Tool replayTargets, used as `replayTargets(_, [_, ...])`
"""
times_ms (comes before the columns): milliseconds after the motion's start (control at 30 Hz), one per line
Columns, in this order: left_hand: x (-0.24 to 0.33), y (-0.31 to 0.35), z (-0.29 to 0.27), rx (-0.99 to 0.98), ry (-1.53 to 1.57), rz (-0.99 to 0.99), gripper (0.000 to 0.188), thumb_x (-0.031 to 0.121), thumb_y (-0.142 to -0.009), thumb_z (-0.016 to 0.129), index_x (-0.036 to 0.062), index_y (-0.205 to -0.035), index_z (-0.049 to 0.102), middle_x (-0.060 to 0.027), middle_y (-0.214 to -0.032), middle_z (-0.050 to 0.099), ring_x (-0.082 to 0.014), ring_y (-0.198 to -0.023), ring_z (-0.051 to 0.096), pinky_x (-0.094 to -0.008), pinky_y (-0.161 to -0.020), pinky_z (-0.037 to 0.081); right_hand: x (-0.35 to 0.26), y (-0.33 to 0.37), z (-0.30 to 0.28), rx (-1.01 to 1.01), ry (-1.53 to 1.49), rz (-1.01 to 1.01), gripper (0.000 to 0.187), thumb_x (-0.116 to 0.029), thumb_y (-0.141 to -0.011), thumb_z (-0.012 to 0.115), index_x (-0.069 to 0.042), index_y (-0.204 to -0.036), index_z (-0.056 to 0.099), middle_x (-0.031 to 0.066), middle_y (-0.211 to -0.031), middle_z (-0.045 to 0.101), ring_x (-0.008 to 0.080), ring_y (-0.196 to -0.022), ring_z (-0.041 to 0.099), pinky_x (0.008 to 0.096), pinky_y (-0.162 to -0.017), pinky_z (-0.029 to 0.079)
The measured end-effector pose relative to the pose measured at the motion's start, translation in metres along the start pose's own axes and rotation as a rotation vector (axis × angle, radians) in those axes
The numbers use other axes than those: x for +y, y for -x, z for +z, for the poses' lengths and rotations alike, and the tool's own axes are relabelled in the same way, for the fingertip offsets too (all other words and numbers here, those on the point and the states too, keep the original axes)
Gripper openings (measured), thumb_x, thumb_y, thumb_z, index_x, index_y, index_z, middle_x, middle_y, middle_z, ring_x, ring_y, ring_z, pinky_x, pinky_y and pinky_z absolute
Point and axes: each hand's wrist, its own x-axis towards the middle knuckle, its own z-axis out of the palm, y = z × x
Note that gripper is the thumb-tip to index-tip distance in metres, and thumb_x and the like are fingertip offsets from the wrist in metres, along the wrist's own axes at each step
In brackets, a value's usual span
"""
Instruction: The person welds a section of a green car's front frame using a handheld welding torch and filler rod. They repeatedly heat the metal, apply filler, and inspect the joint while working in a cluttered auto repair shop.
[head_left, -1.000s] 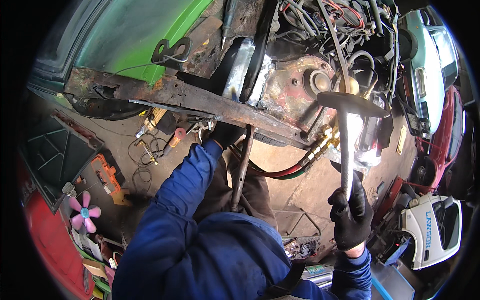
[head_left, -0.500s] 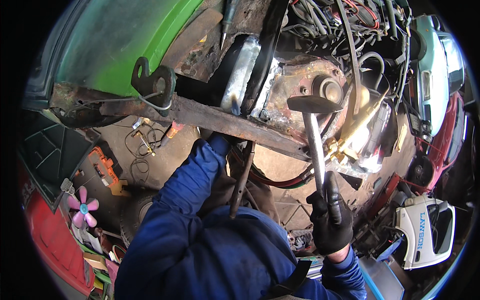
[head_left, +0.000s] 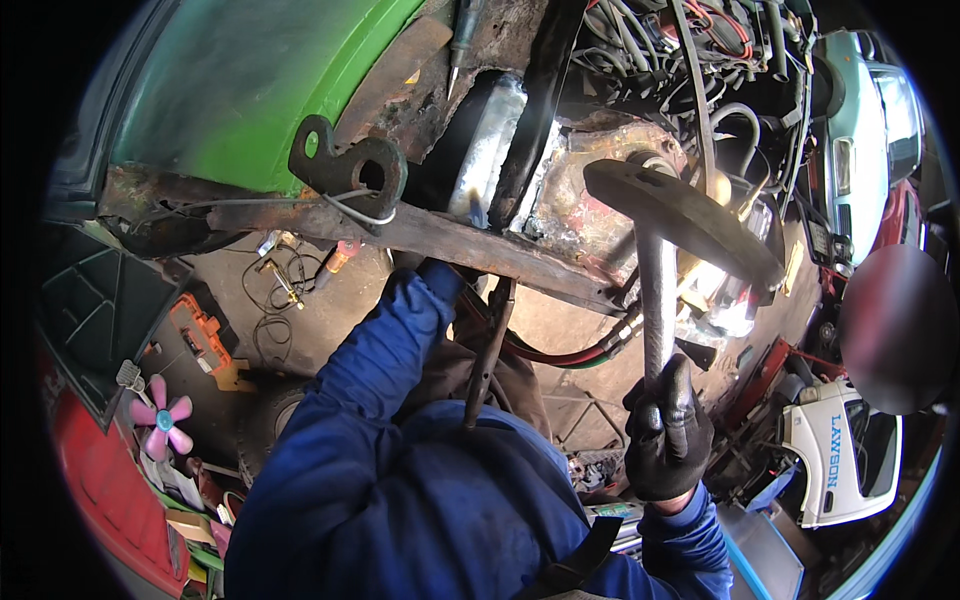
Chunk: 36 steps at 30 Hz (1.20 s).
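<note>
My right hand [head_left: 668, 430], in a black glove, grips the metal shaft of a hammer [head_left: 680, 215]. Its long dark head is raised in front of the rusty engine bay. My left arm, in a blue sleeve [head_left: 385, 340], reaches up behind a rusty steel crossbar [head_left: 430, 232]. The left hand itself is hidden behind that bar. A thin dark rod [head_left: 488, 350] hangs down from under the bar beside the sleeve. A rusty bracket with holes [head_left: 345, 165] sits on the bar, below a green car body panel [head_left: 250, 80].
Wires and hoses [head_left: 700, 40] fill the engine bay at the top right. Red and green hoses [head_left: 560, 352] run under the bar. An orange tool [head_left: 200, 340] and a pink fan [head_left: 162, 420] lie at the left. A white car front [head_left: 840, 450] is at the right.
The view has drawn closer to the car. The hammer in my right hand has swung up and toward me, its head now larger and higher. My left arm stays under the bar.
</note>
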Motion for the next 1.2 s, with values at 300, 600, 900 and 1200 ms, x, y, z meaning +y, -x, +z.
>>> replayTargets(300, [0.014, -0.017, -0.023, 0.038, -0.216, 0.006, 0.077, 0.072, -0.106, 0.051, 0.0037, -0.14, 0.064, -0.0187, -0.123, 0.071, -0.0293, -0.102, 0.068, -0.0427, -0.098, 0.058, 0.001, 0.001, 0.007, 0.11, 0.093, -0.113, 0.064, -0.002, -0.097, 0.068, -0.01, -0.159, 0.052, 0.0191, -0.09, 0.066, 0.0413, -0.073, 0.07, 0.0459, -0.063, 0.056])
replayTargets(600, [0.008, -0.051, -0.074, -0.26, 0.246, -0.159, 0.067, 0.055, -0.115, 0.045, 0.0066, -0.161, 0.047, -0.0159, -0.153, 0.055, -0.029, -0.131, 0.055, -0.0429, -0.118, 0.044, -0.003, -0.004, 0.005, 0.103, 0.144, -0.128, 0.057, -0.002, -0.104, 0.062, -0.002, -0.16, 0.051, 0.0211, -0.103, 0.074, 0.0291, -0.079, 0.074, 0.0385, -0.075, 0.06])
replayTargets(900, [0.012, -0.02, -0.055, -0.249, 0.305, -0.119, 0.064, 0.053, -0.114, 0.048, 0.0069, -0.158, 0.049, -0.015, -0.147, 0.06, -0.0314, -0.122, 0.06, -0.046, -0.117, 0.046, 0.008, -0.011, 0.005, -0.086, 0.244, 0.068, 0.059, -0.013, -0.101, 0.069, -0.012, -0.158, 0.052, 0.0205, -0.09, 0.066, 0.0425, -0.072, 0.07, 0.0504, -0.063, 0.055])
replayTargets(1200, [-0.007, 0.029, 0.017, -0.228, 0.127, -0.015, 0.071, 0.061, -0.112, 0.046, 0.0061, -0.157, 0.05, -0.0136, -0.146, 0.062, -0.031, -0.124, 0.061, -0.047, -0.115, 0.048, 0.006, -0.002, -0.001, -0.207, 0.246, 0.067, 0.018, -0.011, -0.097, 0.07, -0.006, -0.115, 0.072, 0.017, -0.085, 0.062, 0.0397, -0.069, 0.068, 0.0469, -0.061, 0.053])
